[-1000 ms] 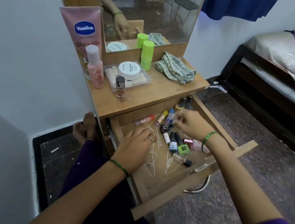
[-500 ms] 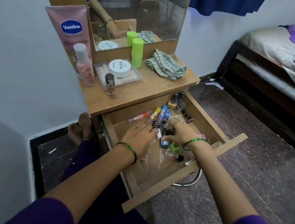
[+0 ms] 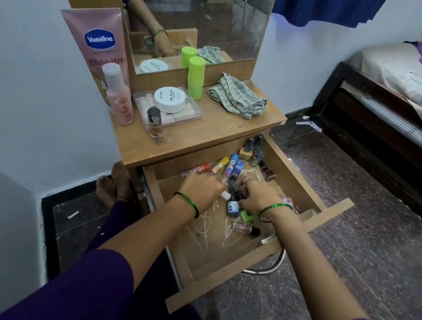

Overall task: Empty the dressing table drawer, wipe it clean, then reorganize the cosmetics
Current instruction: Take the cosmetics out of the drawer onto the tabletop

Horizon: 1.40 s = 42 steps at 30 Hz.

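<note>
The wooden drawer (image 3: 258,266) stands pulled out, its floor streaked with white marks. Inside lie several small cosmetics: lip-balm tubes (image 3: 231,166), nail-polish bottles (image 3: 254,151), a blue bottle (image 3: 233,207), a green bottle (image 3: 248,215) and a clear vial (image 3: 245,229). My left hand (image 3: 201,187) reaches into the pile, fingers curled over small tubes. My right hand (image 3: 261,197) is beside it, fingers curled around dark small bottles. What exactly each hand holds is hidden under the fingers.
On the dressing table top (image 3: 223,132) stand a pink Vaseline tube (image 3: 97,41), a pink bottle (image 3: 118,94), a clear box with a white jar (image 3: 170,99), a green stick (image 3: 195,78), a glass bottle (image 3: 154,124) and a folded cloth (image 3: 237,99). A bed (image 3: 407,85) is at right.
Both hands have come together over the cluster of bottles in the middle of the drawer. The left hand moved from the drawer's left part toward the tubes.
</note>
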Each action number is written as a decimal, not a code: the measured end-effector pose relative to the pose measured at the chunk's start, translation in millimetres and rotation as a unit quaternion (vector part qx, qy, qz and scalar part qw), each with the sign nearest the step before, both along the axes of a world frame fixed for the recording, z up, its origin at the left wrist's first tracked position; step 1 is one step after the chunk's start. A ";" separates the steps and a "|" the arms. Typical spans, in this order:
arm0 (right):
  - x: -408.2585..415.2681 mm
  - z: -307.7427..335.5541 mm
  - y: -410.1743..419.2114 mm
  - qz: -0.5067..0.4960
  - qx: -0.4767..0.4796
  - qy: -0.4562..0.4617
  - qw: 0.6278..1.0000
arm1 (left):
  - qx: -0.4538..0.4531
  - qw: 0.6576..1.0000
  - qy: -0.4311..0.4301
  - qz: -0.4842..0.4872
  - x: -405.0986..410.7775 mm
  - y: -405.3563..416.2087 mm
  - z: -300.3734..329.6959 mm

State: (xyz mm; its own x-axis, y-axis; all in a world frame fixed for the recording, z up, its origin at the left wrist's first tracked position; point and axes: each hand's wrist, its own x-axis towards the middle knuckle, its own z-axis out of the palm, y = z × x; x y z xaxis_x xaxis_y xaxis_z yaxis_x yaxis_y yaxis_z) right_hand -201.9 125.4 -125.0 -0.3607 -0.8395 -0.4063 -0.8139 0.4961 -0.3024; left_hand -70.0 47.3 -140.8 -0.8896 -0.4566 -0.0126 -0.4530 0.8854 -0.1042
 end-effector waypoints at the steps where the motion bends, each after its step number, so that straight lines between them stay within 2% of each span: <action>1: 0.0 0.1 -0.5 -0.002 0.000 -0.001 1.000 | 0.011 1.000 0.018 0.011 0.8 -1.0 1.6; 3: -0.3 -0.3 -1.8 -0.007 0.002 -0.011 1.000 | 0.078 0.991 0.082 0.065 4.6 0.6 8.3; 6: -0.5 0.0 -2.2 -0.014 -0.013 -0.042 0.999 | 0.171 0.950 0.232 0.121 16.2 7.2 21.7; 11: -5.7 4.7 -2.1 -0.056 -0.079 -0.071 0.993 | 0.295 0.828 0.440 0.185 52.2 19.0 61.4; 15: -6.4 2.5 -1.2 -0.078 -0.108 -0.063 0.989 | 0.275 0.748 0.545 0.259 89.1 9.8 80.0; 19: -4.0 8.1 2.0 -0.081 -0.156 -0.062 0.982 | 0.222 0.721 0.583 0.302 116.6 -15.5 85.8; 24: 0.3 25.5 5.4 -0.108 -0.288 -0.071 0.949 | 0.197 0.717 0.587 0.319 126.7 -43.9 91.5; 30: 34.0 76.2 -22.5 -0.078 -0.447 -0.151 0.878 | 0.202 0.744 0.552 0.318 116.7 -69.5 82.1; 32: 46.6 88.3 -41.1 -0.050 -0.458 -0.169 0.871 | 0.198 0.753 0.540 0.320 113.8 -74.2 75.0; 36: 64.3 91.9 -76.2 -0.015 -0.432 -0.192 0.881 | 0.181 0.769 0.521 0.322 112.1 -80.3 63.6; 42: 80.5 88.1 -90.8 -0.014 -0.417 -0.232 0.879 | 0.159 0.784 0.517 0.305 119.0 -89.9 58.7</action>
State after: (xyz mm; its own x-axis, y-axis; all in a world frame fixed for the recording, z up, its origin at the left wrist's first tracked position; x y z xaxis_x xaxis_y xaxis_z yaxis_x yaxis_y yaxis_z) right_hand -121.4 34.5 -36.9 -0.3438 -0.9088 0.2362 -0.4979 -0.0369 -0.8665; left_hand 49.0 -42.6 -82.1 -0.1180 -0.9207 0.3720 -0.4992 0.3789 0.7793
